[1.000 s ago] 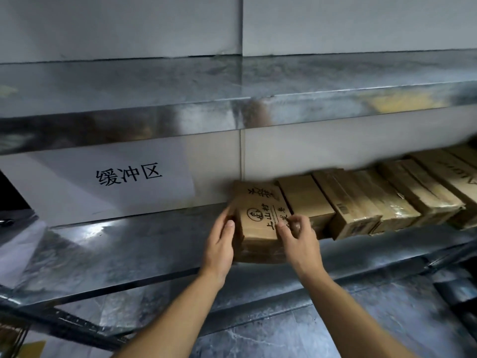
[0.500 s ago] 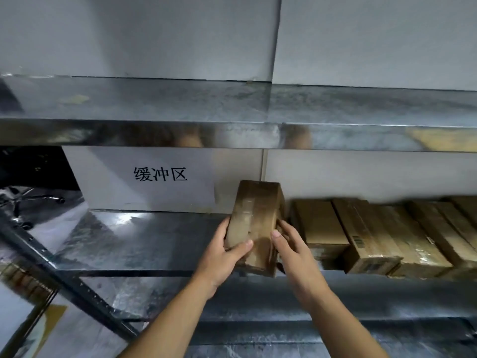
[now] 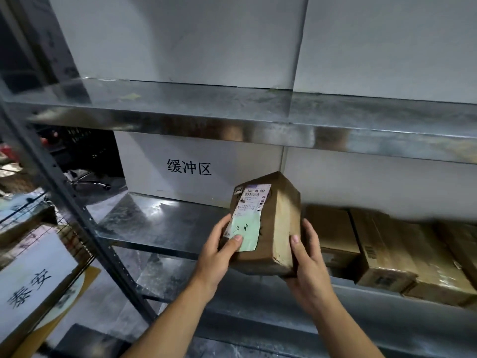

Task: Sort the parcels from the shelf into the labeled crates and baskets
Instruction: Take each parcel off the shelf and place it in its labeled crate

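Left hand (image 3: 219, 251), right hand (image 3: 308, 267) grip parcel (image 3: 277, 228) sides at shelf (image 3: 160, 223) front edge; open shelf leftward.

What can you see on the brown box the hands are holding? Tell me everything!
The brown box is plain cardboard, creased at its corners. It is held nearly upright, slightly tilted, in front of the lower metal shelf. Its front face carries a white label with barcodes and, under that, a pale green sticker with handwritten characters. The left hand grips its left side, thumb on the sticker; the right hand cups its right side and bottom.
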A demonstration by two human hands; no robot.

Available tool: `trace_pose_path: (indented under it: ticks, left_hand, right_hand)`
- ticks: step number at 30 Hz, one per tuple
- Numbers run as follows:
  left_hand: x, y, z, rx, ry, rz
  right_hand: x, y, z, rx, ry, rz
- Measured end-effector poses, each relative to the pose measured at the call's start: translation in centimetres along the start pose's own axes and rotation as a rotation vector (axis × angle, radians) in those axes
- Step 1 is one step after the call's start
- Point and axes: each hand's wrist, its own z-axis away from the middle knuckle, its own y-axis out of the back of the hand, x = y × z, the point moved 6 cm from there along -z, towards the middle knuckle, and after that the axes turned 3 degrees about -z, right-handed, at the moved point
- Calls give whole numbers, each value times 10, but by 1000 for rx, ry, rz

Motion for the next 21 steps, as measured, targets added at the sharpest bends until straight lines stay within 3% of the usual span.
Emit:
trace_pose_path:
  ticks: [3,7,9,17,21]
  left_hand:
    - [-1,7,15,68,-36,-14]
    - [-3,18,37,148,-82,-71]
    - [-5,24,48,188,-110,-104]
    - [-8,47,90,344,-209,-296]
    - [-6,64,113,455,-262,-364]
  right_hand:
    - [3,3,3,2,61,102]
    - [-2,6,9,35,321,670]
    - [-2,4,14,22,396,797]
    - [32,-23,41,-278,135,654]
    - [50,-48,40,-296,103,659]
